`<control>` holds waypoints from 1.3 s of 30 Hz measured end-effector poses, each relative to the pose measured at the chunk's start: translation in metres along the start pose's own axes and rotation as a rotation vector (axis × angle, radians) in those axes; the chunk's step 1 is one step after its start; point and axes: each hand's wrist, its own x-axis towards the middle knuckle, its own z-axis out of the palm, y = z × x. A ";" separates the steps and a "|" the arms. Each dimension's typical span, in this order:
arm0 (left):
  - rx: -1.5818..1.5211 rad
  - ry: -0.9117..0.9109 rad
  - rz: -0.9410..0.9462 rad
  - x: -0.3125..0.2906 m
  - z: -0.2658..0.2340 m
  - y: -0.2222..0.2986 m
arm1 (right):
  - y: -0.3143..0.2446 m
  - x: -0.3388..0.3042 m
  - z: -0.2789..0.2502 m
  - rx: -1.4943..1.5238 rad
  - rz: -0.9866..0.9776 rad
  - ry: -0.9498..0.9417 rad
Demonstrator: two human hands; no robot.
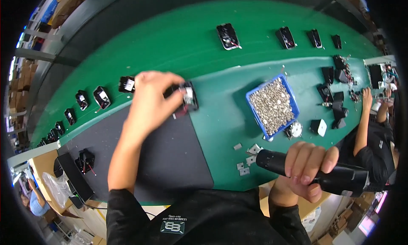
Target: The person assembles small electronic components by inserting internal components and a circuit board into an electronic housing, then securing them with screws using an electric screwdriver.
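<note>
My left hand (pixel 149 101) grips a small black plastic housing (pixel 191 99) between thumb and fingers, over the far edge of a dark mat. Inside the housing a pale part shows, and thin wires hang near its lower edge; my fingers hide its left side. My right hand (pixel 307 168) is wrapped around a black electric screwdriver (pixel 272 161), held sideways above the near right of the bench. Its front end points left, towards several small metal plates (pixel 244 171). Beyond it stands a blue tray (pixel 282 127) filled with small metal screws (pixel 272 105).
Along the green conveyor belt (pixel 182 41) sit several black housings, one (pixel 228 36) straight ahead. A dark mat (pixel 170 151) covers the near left, with a black assembly (pixel 86 160) on it. More black parts (pixel 335 102) crowd the right, beside a co-worker's arm (pixel 363 121).
</note>
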 end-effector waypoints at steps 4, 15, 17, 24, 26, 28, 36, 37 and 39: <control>-0.074 -0.182 0.053 -0.048 0.028 0.046 | -0.004 0.008 0.009 0.045 -0.147 0.005; -0.373 -0.003 0.386 -0.078 0.037 0.089 | -0.005 0.006 0.022 0.181 -0.071 -0.103; -0.385 0.033 0.415 -0.079 0.041 0.092 | -0.006 0.003 0.023 0.188 -0.079 -0.104; -0.424 0.106 0.455 -0.084 0.046 0.093 | -0.006 -0.002 0.024 0.222 -0.079 -0.113; -0.441 0.119 0.445 -0.086 0.046 0.093 | -0.006 -0.002 0.024 0.228 -0.084 -0.116; -0.445 0.123 0.438 -0.087 0.044 0.092 | -0.006 -0.002 0.025 0.235 -0.088 -0.118; -0.464 0.128 0.417 -0.089 0.046 0.092 | -0.004 -0.006 0.025 0.193 -0.068 -0.090; -0.486 0.119 0.400 -0.090 0.046 0.091 | -0.004 -0.005 0.024 0.195 -0.068 -0.089; -0.508 0.110 0.383 -0.089 0.047 0.090 | -0.001 -0.004 0.022 0.230 -0.069 -0.137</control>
